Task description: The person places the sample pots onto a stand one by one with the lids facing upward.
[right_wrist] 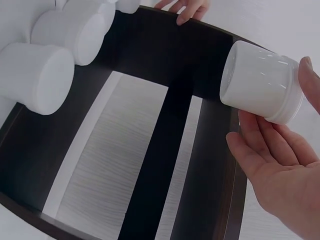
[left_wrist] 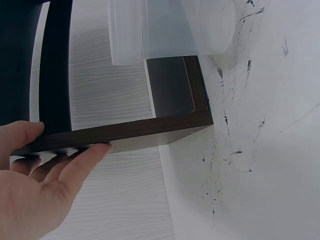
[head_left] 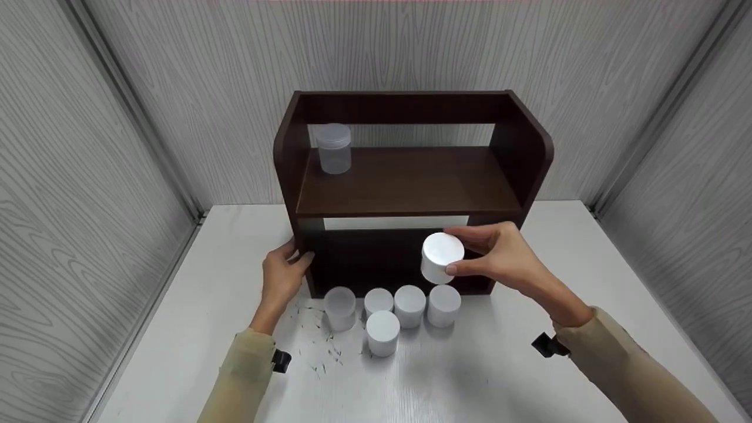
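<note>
My right hand [head_left: 510, 257] pinches a white lidded jar [head_left: 440, 258] between thumb and fingers, raised in front of the lower part of a dark brown two-tier shelf [head_left: 411, 182]. In the right wrist view that jar [right_wrist: 257, 80] is tipped sideways, with the thumb at its lid end. At the shelf's left side panel [left_wrist: 125, 131], my left hand [head_left: 283, 276] grips the edge, thumb on one face and fingers on the other. A translucent jar [head_left: 335, 150] stands on the upper tier at the left.
Along the shelf's front base stand a translucent jar [head_left: 340, 308] and several white jars [head_left: 409, 306], one white jar [head_left: 382, 333] nearer to me. Dark scuff marks [left_wrist: 225, 120] streak the white table [head_left: 458, 382]. Wood-grain panels [head_left: 405, 47] enclose the back and sides.
</note>
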`<state>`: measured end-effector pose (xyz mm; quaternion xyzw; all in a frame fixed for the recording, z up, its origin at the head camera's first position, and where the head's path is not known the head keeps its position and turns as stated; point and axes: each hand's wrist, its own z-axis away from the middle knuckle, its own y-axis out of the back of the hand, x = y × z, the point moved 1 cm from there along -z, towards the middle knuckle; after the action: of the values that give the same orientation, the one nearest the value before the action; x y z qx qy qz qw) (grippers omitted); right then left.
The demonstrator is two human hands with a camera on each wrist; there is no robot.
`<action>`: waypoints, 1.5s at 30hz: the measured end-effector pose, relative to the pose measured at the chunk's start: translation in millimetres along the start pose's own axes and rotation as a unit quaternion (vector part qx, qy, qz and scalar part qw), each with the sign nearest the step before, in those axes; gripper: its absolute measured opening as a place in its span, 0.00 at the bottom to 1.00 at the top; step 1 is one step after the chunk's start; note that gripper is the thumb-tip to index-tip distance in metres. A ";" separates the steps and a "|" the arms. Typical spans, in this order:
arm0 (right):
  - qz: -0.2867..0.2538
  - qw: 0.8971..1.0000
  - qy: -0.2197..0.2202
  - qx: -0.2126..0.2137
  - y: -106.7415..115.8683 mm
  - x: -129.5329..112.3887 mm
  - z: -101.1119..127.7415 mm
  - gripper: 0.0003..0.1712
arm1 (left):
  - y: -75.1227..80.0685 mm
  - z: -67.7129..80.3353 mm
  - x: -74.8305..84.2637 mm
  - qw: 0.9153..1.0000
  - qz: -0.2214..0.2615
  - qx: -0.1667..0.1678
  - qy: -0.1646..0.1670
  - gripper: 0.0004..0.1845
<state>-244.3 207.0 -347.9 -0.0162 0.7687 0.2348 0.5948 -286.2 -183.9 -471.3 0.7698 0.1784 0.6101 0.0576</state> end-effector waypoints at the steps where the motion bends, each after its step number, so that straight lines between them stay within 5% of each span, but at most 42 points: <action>1: 0.001 1.000 0.001 0.002 -1.1 -1.3 -2.0 0.38 | -0.1 0.0 0.1 1.000 -0.001 0.001 0.000 0.28; 22: -0.060 0.998 0.034 0.012 -28.6 -30.5 -50.3 0.35 | -1.2 -2.0 -0.3 1.000 0.002 0.011 0.001 0.25; 45: -0.063 0.997 0.047 0.012 -59.1 -59.4 -108.0 0.34 | 0.0 -1.5 -1.8 1.000 0.018 -0.002 -0.003 0.28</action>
<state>-306.8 98.3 -293.6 -0.0689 0.7960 0.1866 0.5717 -288.0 -184.7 -472.6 0.7749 0.1632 0.6087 0.0483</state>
